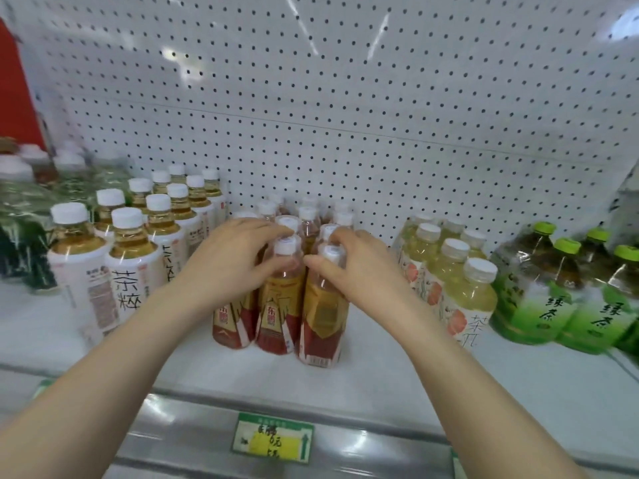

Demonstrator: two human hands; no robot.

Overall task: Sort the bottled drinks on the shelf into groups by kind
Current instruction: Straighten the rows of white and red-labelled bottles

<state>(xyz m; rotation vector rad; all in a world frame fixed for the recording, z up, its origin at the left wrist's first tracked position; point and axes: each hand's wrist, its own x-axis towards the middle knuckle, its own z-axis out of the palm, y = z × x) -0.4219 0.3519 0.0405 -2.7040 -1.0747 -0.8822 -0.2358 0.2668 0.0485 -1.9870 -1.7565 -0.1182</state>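
A cluster of red-and-gold labelled tea bottles [276,312] with white caps stands in the middle of the white shelf [397,378]. My left hand [228,261] rests over the left bottles of this cluster, fingers curled at the cap of a front bottle. My right hand [359,267] grips the neck of the front right red-and-gold bottle [321,319]. To the left stands a group of white-labelled amber tea bottles [135,267]. On the right stand pale yellow bottles with peach labels [460,288], then green tea bottles with green caps [553,288].
A white pegboard [345,98] backs the shelf. Shrink-wrapped dark green bottles [24,216] lie at the far left. A green and yellow price tag [273,440] sits on the metal front rail [380,447]. Bare shelf lies in front of the bottles.
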